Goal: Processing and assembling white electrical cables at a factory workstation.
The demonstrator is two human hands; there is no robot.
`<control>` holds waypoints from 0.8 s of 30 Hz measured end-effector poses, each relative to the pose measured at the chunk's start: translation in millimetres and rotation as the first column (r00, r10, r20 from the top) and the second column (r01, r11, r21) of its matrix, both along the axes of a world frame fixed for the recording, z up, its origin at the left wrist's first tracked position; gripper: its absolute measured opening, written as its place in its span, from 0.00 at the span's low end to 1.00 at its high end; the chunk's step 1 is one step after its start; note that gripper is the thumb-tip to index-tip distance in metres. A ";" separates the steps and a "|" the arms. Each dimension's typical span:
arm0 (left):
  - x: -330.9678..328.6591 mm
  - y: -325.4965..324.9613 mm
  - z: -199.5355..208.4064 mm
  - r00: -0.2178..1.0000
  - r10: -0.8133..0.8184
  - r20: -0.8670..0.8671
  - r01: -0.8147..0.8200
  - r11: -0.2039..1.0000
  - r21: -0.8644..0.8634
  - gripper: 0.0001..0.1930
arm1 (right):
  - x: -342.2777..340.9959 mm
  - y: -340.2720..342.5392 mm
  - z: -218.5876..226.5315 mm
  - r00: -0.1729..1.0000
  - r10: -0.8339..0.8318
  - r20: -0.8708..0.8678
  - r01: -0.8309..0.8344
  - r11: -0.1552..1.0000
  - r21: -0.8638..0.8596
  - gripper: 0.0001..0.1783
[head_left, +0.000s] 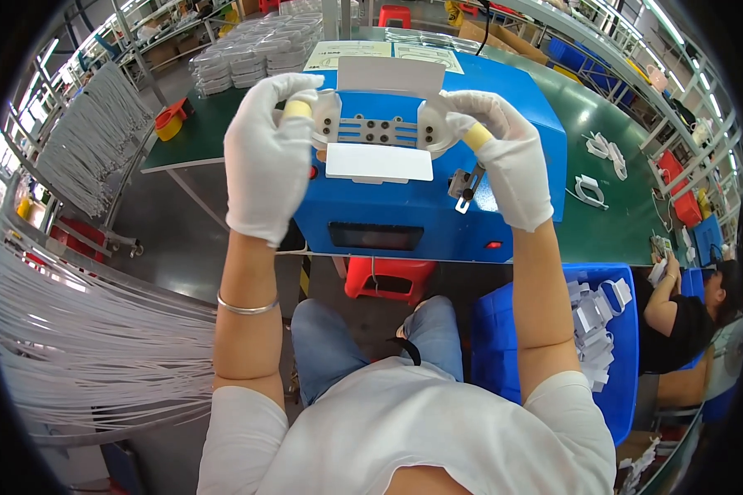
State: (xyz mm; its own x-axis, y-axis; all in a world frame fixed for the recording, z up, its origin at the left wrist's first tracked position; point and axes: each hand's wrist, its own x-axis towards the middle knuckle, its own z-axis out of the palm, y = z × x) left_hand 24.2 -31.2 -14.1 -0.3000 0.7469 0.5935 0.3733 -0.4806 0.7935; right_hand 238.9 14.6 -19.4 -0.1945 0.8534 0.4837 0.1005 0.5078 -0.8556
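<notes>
Both my hands wear white gloves with yellow tape round the thumbs. They are raised at a blue machine (504,99), one at each end of its slotted metal fixture (378,130). My left hand (266,161) has its fingers closed round the left end of a white cable coil (328,111). My right hand (510,157) grips the coil's right end with bent fingers. The coil's middle is hard to make out. A white card flap (390,76) stands up behind the fixture, and another white flap (379,162) lies in front of it.
A blue bin (634,355) with several white-banded pieces stands by my right arm. Loose white coils (607,155) lie on the green table (586,223). Hanging white cables (99,330) fill racks at left. Clear trays (252,54) are stacked behind. A co-worker (677,322) sits at right.
</notes>
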 end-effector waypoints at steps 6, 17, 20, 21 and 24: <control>-8.2 13.1 -9.7 0.875 0.336 -0.348 -0.171 0.888 0.427 0.07 | -0.2 2.7 -8.0 0.999 -0.030 0.039 0.020 0.972 0.234 0.11; -12.6 15.3 -29.3 0.997 -0.042 0.065 0.035 0.995 0.098 0.12 | 4.9 10.8 6.1 0.970 0.031 0.241 -0.039 0.999 0.030 0.18; 1.5 -0.1 -73.5 0.913 -0.104 0.394 0.128 0.991 -0.035 0.19 | 9.7 19.1 1.7 0.984 0.180 0.004 -0.180 0.983 -0.030 0.21; 10.4 -6.8 -85.5 0.865 -0.130 0.484 0.175 0.983 -0.049 0.20 | 6.2 17.2 7.4 0.985 0.163 0.065 -0.163 0.987 0.003 0.23; 30.6 -15.9 -86.0 0.740 -0.271 0.616 0.444 0.885 -0.143 0.18 | -16.4 7.6 27.0 0.979 0.183 0.084 -0.185 0.983 0.009 0.19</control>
State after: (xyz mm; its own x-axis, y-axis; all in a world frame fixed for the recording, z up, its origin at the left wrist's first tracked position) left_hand 54.8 -47.0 -100.0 -0.1908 0.9671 0.1681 -0.3384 -0.2255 0.9136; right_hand 222.5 22.2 7.5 -0.3871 0.7913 0.4733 0.0735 0.5381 -0.8396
